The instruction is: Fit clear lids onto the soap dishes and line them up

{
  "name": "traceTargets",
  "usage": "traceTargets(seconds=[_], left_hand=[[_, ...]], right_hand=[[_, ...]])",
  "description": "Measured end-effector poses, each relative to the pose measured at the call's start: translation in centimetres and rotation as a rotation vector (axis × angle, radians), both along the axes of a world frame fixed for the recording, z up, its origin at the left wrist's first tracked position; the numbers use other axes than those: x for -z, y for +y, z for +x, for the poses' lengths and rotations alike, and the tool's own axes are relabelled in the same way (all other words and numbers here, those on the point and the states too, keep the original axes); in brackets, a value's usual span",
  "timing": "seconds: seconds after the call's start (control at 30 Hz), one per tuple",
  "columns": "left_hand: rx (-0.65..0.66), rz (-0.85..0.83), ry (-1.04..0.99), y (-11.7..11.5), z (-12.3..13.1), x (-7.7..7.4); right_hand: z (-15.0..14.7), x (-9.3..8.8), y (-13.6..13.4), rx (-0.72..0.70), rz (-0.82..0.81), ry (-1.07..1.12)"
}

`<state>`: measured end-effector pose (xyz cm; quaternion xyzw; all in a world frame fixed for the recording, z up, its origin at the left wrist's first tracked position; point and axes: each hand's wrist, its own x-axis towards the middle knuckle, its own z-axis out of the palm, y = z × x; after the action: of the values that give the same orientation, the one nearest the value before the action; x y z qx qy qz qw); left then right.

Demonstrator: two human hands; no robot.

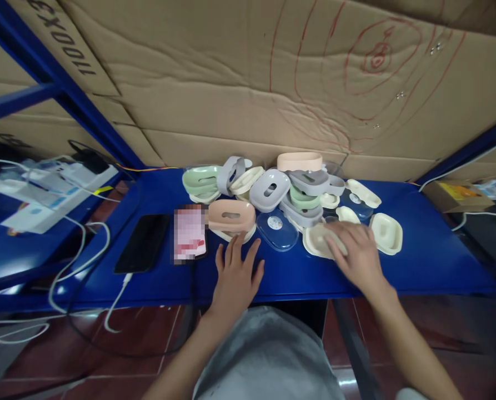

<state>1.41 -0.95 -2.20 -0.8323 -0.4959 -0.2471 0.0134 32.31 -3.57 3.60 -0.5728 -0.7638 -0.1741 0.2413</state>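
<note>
My left hand has its fingers spread at the near edge of a peach oval soap dish with a slot in its floor; it holds nothing. My right hand is closed, thumb and fingers gripping a beige oval dish piece near the table's front. Between the hands lies a clear oval lid with a round white sticker. A cream rectangular tray sits right of my right hand. Behind is a pile with a grey slotted tray, a green slotted tray and a peach ring-like piece.
On the blue table a black phone with a white cable and a second phone, its screen blurred, lie to the left. Power strips and cables crowd the far left. Cardboard walls the back; a small box stands right.
</note>
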Motion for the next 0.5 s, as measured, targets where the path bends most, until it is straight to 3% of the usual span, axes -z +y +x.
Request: traceTargets(seconds=[0.07,0.13,0.23,0.3,0.4,0.5], left_hand=[[0.005,0.01,-0.016,0.0,-0.1,-0.1],[0.091,-0.005,-0.046,-0.1,-0.2,-0.5],[0.359,-0.052,-0.087,-0.6,-0.7,-1.0],[0.412,-0.039,-0.121,-1.0,-1.0,-1.1],[0.157,0.034,-0.122,-1.6,-1.4,-0.8],[-0.016,0.05,-0.055,-2.1,-2.0,-0.4]], right_hand=[[-0.3,2.6,-3.3,0.064,-0.022,-0.015],[-0.4,4.4,-5.1,0.11,-0.019,-0.002],[-1.6,4.9,-5.5,0.045,-0.02,0.06],[-3.7,4.4,-5.0,-0.099,-0.082,0.078],[-7.7,3.7,-3.6,-0.3,-0.208,0.062],[-10.5,3.8,-2.1,-0.328,-0.254,0.072]])
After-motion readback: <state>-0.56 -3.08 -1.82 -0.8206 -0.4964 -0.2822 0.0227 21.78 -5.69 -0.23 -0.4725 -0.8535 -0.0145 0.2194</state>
